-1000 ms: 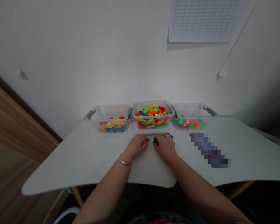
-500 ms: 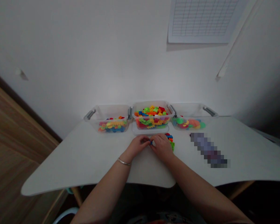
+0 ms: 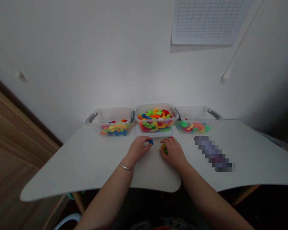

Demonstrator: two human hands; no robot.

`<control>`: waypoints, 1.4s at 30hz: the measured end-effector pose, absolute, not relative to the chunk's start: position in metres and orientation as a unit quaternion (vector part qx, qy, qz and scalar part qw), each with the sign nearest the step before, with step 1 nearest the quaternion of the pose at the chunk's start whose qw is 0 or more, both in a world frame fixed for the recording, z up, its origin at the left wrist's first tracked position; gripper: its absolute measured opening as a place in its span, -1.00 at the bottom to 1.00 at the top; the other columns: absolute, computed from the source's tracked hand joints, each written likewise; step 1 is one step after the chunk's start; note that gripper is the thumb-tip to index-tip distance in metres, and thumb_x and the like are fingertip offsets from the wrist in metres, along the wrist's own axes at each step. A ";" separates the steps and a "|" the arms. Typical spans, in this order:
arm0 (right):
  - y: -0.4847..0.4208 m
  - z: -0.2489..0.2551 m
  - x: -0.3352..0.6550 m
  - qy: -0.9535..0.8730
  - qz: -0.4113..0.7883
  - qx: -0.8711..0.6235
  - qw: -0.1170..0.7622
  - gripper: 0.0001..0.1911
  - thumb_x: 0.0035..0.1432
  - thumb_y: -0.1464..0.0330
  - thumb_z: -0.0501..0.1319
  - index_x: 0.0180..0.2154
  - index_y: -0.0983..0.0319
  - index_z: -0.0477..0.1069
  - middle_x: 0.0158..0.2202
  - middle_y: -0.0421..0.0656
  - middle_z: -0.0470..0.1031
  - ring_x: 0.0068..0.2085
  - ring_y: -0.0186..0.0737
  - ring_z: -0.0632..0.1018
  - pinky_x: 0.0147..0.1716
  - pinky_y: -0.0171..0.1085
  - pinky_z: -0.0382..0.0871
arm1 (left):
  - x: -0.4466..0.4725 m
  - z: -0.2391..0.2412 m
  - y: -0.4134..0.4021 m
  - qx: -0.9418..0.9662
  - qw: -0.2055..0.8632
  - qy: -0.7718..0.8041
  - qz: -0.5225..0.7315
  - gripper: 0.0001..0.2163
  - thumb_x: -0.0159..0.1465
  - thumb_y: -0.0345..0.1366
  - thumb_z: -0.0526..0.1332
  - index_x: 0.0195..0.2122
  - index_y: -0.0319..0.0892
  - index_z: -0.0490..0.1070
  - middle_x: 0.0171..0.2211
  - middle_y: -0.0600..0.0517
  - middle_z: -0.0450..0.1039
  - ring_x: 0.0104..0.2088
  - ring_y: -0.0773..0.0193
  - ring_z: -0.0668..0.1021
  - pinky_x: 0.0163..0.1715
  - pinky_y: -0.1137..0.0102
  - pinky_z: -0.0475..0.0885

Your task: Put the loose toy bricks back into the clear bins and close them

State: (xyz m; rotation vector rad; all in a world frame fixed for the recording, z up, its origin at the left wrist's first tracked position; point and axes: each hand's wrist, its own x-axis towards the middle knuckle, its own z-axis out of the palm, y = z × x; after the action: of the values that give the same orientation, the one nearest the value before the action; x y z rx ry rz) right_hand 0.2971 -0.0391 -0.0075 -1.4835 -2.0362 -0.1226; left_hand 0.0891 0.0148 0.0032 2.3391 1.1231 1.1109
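A small blue building block is pinched between the thumb and fingers of my left hand, just above the white table. To its right, my right hand curls over a cluster of building blocks, with yellow and green pieces showing between thumb and fingers. The palm and fingers hide most of that cluster. A bit of red shows behind the knuckles. The two hands are a short gap apart.
Three clear plastic bins stand along the wall: the left bin, the middle bin heaped with colourful blocks, and the right bin. A clear lid lies under the middle one. A pixelated object rests on the table at right.
My hands have separated from where they met; the left has moved left with the blue block. My right hand has shifted slightly right and now covers the cluster of blocks.
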 end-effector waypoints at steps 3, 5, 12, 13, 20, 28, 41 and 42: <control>-0.041 -0.008 0.296 -0.767 -0.042 -0.571 0.289 -0.67 0.09 0.39 0.24 -0.06 0.29 0.44 -0.08 0.02 0.50 0.00 0.03 0.42 0.09 -0.02 0.28 | 0.089 0.005 0.017 0.779 0.162 0.393 0.461 -0.82 0.20 -0.32 0.27 -0.16 -0.14 0.48 -0.19 -0.03 0.56 -0.16 0.19 0.56 -0.06 0.25 0.47; -0.040 -0.010 0.295 -0.767 -0.034 -0.574 0.284 -0.68 0.09 0.40 0.24 -0.07 0.30 0.45 -0.07 0.02 0.49 0.00 0.03 0.41 0.10 -0.01 0.28 | 0.089 0.009 0.021 0.737 0.173 0.406 0.511 -0.82 0.21 -0.27 0.27 -0.17 -0.16 0.46 -0.20 -0.03 0.55 -0.20 0.21 0.56 -0.10 0.27 0.48; -0.035 -0.016 0.294 -0.756 0.004 -0.579 0.304 -0.72 0.09 0.46 0.21 -0.12 0.29 0.48 0.00 0.06 0.46 0.08 0.04 0.37 0.12 0.02 0.27 | 0.082 0.049 0.045 0.650 0.172 0.416 0.612 -0.78 0.23 -0.21 0.23 -0.13 -0.16 0.42 -0.17 -0.03 0.51 -0.19 0.25 0.55 -0.12 0.32 0.47; -0.034 -0.016 0.295 -0.756 0.008 -0.579 0.305 -0.73 0.08 0.46 0.21 -0.13 0.29 0.48 0.01 0.07 0.45 0.09 0.04 0.37 0.13 0.02 0.27 | 0.081 0.057 0.048 0.656 0.150 0.426 0.605 -0.79 0.24 -0.23 0.22 -0.13 -0.17 0.42 -0.17 -0.03 0.51 -0.18 0.24 0.55 -0.12 0.31 0.46; -0.032 -0.019 0.297 -0.759 0.023 -0.576 0.304 -0.75 0.10 0.46 0.21 -0.14 0.28 0.50 0.04 0.06 0.43 0.09 0.02 0.39 0.13 0.02 0.29 | 0.086 0.092 0.066 0.781 -0.051 0.468 0.411 -0.80 0.23 -0.31 0.25 -0.11 -0.15 0.48 -0.18 -0.06 0.54 -0.07 0.09 0.50 0.01 0.21 0.38; -0.033 -0.019 0.297 -0.762 0.018 -0.574 0.299 -0.78 0.13 0.45 0.19 -0.16 0.26 0.51 0.05 0.06 0.43 0.09 0.01 0.39 0.12 0.00 0.29 | 0.118 0.099 0.066 0.754 -0.034 0.576 0.315 -0.76 0.30 -0.23 0.17 -0.06 -0.13 0.51 -0.20 -0.09 0.57 -0.13 0.07 0.55 -0.08 0.23 0.41; -0.034 -0.017 0.299 -0.755 -0.004 -0.583 0.300 -0.71 0.08 0.42 0.22 -0.12 0.26 0.50 0.03 0.04 0.45 0.06 0.03 0.40 0.12 0.00 0.26 | 0.119 0.075 0.039 0.765 -0.080 0.485 0.415 -0.62 0.21 -0.34 0.24 0.07 -0.16 0.39 0.14 -0.17 0.38 0.13 -0.04 0.42 0.19 -0.01 0.20; -0.034 -0.017 0.299 -0.754 -0.008 -0.582 0.303 -0.69 0.08 0.42 0.21 -0.10 0.27 0.49 0.02 0.03 0.46 0.06 0.04 0.39 0.13 0.01 0.25 | 0.120 0.074 0.031 0.760 -0.089 0.479 0.430 -0.61 0.20 -0.35 0.25 0.08 -0.14 0.38 0.16 -0.16 0.35 0.16 -0.04 0.39 0.23 -0.04 0.13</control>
State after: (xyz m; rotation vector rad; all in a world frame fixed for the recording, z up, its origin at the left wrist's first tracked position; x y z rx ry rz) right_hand 0.2989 -0.0336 -0.0172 -1.5437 -2.0000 -0.0211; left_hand 0.1204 0.0308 0.0738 2.5320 1.5976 1.4334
